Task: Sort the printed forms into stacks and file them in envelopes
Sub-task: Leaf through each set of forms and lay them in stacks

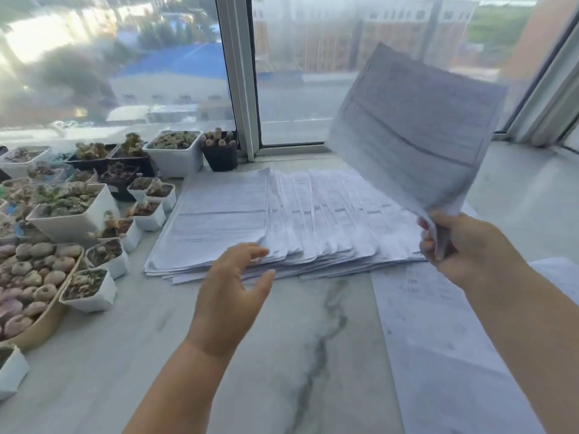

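White printed forms [282, 214] lie fanned in overlapping stacks on the grey-veined marble table [282, 355]. Right hand [457, 242] pinches a raised printed sheet [413, 130] by its lower corner; left hand [232, 286] hovers spread over the forms' near edge.

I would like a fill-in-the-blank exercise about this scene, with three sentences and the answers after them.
1. The raised sheets are held by the ____ hand.
2. The left hand is ____ and hovers at the near edge of the fanned forms.
3. The pots of small plants stand to the ____ of the forms.

Answers: right; open; left
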{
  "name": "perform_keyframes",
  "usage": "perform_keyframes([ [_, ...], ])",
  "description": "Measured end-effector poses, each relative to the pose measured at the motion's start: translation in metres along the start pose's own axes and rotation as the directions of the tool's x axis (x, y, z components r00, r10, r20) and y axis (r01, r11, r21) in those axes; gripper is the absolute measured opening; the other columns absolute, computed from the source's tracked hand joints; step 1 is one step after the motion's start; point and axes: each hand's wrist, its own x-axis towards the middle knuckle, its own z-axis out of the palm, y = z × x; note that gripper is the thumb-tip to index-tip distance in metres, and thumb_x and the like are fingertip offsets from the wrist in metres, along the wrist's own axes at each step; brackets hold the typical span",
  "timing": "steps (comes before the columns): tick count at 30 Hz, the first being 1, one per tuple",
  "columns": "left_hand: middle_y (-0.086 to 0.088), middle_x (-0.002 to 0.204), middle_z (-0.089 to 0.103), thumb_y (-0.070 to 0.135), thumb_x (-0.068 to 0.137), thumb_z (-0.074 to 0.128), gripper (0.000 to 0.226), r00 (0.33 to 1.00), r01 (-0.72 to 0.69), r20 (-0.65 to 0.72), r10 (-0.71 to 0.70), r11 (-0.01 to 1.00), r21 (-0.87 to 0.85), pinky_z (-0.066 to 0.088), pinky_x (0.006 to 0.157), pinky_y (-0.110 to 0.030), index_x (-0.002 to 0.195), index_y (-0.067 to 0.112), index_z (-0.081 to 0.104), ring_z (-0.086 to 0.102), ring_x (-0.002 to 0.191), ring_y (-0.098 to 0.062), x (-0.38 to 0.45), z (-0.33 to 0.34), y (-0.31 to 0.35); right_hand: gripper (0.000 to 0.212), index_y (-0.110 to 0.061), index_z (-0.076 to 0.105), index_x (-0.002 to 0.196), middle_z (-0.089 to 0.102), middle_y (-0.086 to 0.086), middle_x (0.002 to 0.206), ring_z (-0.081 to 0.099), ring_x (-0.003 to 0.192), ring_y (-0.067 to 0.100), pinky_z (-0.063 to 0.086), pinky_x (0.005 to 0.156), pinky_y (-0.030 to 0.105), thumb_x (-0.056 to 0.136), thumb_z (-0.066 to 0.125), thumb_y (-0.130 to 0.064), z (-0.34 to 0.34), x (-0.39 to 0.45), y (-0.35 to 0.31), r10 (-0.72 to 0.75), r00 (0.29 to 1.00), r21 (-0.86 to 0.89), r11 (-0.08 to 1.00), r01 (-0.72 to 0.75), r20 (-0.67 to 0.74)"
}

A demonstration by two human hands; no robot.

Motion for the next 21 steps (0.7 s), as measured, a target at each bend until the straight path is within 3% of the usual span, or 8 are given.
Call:
perform_keyframes([
  [3,0.007,0.12,0.059,0.025,0.076,0.078,0.041,0.992,-0.013,0.123,-0.001,0.994,0.113,0.03,0.105,-0.018,0.114,0.018,0.066,0.05,0.119,-0.011,0.036,0.035,-0.009,0.021,-0.012,0.052,0.081,0.054,0.001,0.059,0.05,0.044,0.009,0.048,0.048,0.019,0.098,0.042,-0.004,0.032,0.032,-0.001,0.146,0.981,0.096,0.983,-0.159,0.131],
  [6,0.003,0.127,0.056,0.038,0.076,0.075,0.047,0.986,0.017,0.163,-0.043,0.988,0.154,0.03,0.111,-0.04,0.119,0.02,0.064,0.044,0.125,-0.013,0.055,0.067,-0.018,0.022,-0.01,0.057,0.083,0.053,-0.001,0.058,0.054,0.049,0.011,0.055,0.074,0.039,0.096,0.042,-0.004,0.058,0.055,0.013,0.231,0.927,0.086,0.96,-0.267,0.297],
  [9,0.006,0.125,0.055,0.039,0.074,0.077,0.049,0.993,0.039,0.106,-0.055,0.987,0.155,0.028,0.108,-0.027,0.117,0.019,0.064,0.043,0.122,-0.01,0.057,0.088,-0.026,0.016,-0.01,0.06,0.088,0.054,-0.002,0.062,0.058,0.053,0.011,0.052,0.082,0.053,0.091,0.047,-0.001,0.072,0.072,0.035,0.294,0.863,0.013,0.945,-0.327,0.41],
  [13,0.018,0.115,0.042,0.041,0.066,0.082,0.052,0.987,-0.027,0.158,-0.006,0.979,0.203,0.014,0.091,-0.004,0.112,0.021,0.066,0.036,0.114,-0.003,0.054,0.096,-0.039,0.013,-0.009,0.062,0.091,0.057,-0.002,0.061,0.06,0.052,0.011,0.049,0.084,0.059,0.084,0.054,-0.001,0.077,0.09,0.055,0.345,0.836,-0.111,0.937,-0.331,0.428],
  [17,0.021,0.124,0.045,0.046,0.07,0.076,0.044,0.982,0.02,0.176,-0.062,0.973,0.231,0.022,0.095,-0.013,0.111,0.033,0.064,0.041,0.123,-0.005,0.056,0.095,-0.045,0.012,-0.009,0.064,0.091,0.059,-0.001,0.061,0.061,0.052,0.01,0.05,0.085,0.057,0.095,0.052,-0.009,0.071,0.1,0.063,0.358,0.846,-0.201,0.932,-0.301,0.395],
  [21,0.027,0.101,0.056,0.034,0.081,0.068,0.013,0.99,0.021,0.13,-0.046,0.982,0.186,0.035,0.078,-0.016,0.093,0.028,0.066,0.056,0.101,-0.007,0.057,0.091,-0.042,0.01,-0.006,0.063,0.097,0.059,0.001,0.061,0.061,0.052,0.012,0.053,0.082,0.056,0.094,0.053,-0.007,0.064,0.102,0.063,0.341,0.866,-0.202,0.937,-0.284,0.366],
])
